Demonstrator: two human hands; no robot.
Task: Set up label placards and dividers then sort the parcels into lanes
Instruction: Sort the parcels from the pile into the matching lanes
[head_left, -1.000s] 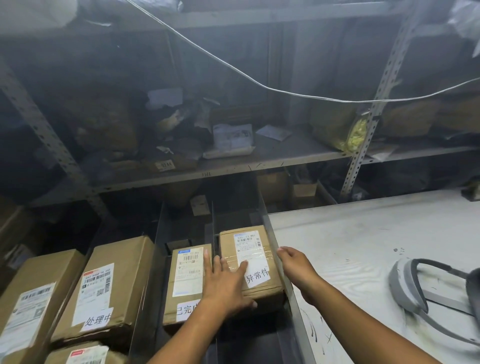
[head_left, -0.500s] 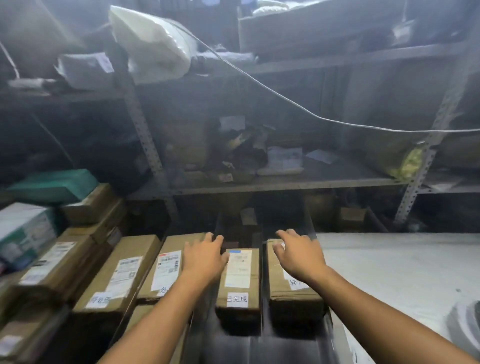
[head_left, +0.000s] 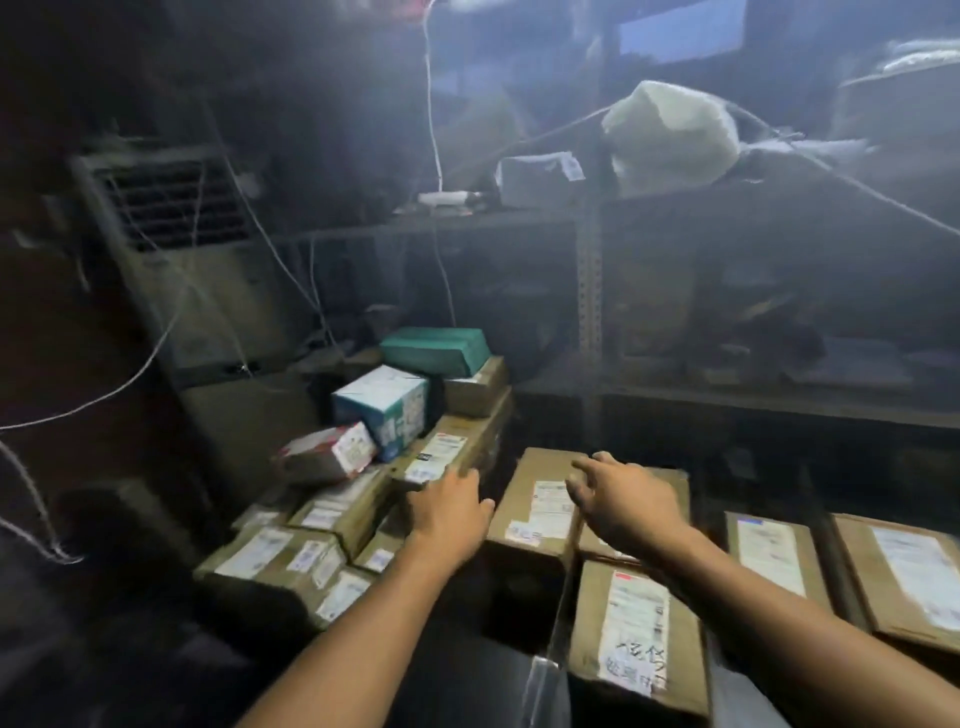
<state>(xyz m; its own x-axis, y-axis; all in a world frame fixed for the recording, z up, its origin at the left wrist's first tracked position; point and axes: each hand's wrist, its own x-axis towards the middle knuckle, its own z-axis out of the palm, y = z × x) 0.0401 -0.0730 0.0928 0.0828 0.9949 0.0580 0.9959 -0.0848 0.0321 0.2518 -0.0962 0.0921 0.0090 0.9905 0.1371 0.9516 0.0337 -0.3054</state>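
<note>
Parcels in brown cardboard with white shipping labels lie heaped low on the left, several deep and at mixed angles. On top of the heap sit a teal parcel, a white and blue box and a tilted red and white box. To the right, more labelled parcels lie in rows side by side. A clear divider stands on edge just left of the nearest parcel, whose label carries handwriting. Two further parcels lie well to the right.

The room is dim and hazy. A tall air conditioner stands behind the heap, with pale cables hanging across it. A metal shelf rack fills the back, and a white bag rests on its upper shelf.

Both bare forearms reach forward from the bottom edge. The left hand is palm down with fingers straight and close together, tips at the heap's near edge; whether they touch it cannot be told. The right hand hovers over a lane parcel, fingers loosely bent and apart, holding nothing.
</note>
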